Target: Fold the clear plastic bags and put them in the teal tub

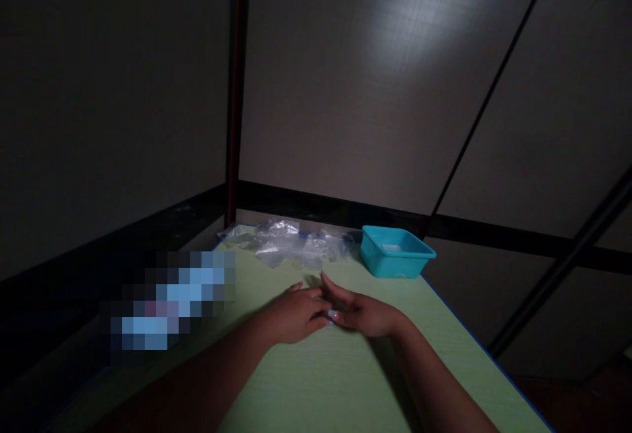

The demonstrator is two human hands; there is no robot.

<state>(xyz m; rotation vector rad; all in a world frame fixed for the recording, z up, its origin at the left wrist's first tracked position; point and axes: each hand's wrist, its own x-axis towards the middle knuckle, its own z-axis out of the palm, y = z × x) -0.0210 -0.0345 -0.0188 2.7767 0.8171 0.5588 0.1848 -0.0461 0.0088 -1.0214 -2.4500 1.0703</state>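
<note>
My left hand [296, 314] and my right hand [368, 313] meet over the middle of the pale green table [306, 387]. Their fingertips come together around a small, shiny, pale bluish thing [332, 316], too small and dim to name. The thumb and fingers of each hand are drawn in toward it, and the right index finger points up and away. Beyond the hands lie several crumpled clear plastic bags [276, 245]. To the right of the bags stands a turquoise plastic basket [397, 263] with a pale item inside, which I cannot make out.
A pixelated patch hides light blue things [192, 291] along the table's left side. Dark-trimmed grey panels [336, 104] rise behind and to the left of the table. A blue edging [474, 337] runs down the table's right side.
</note>
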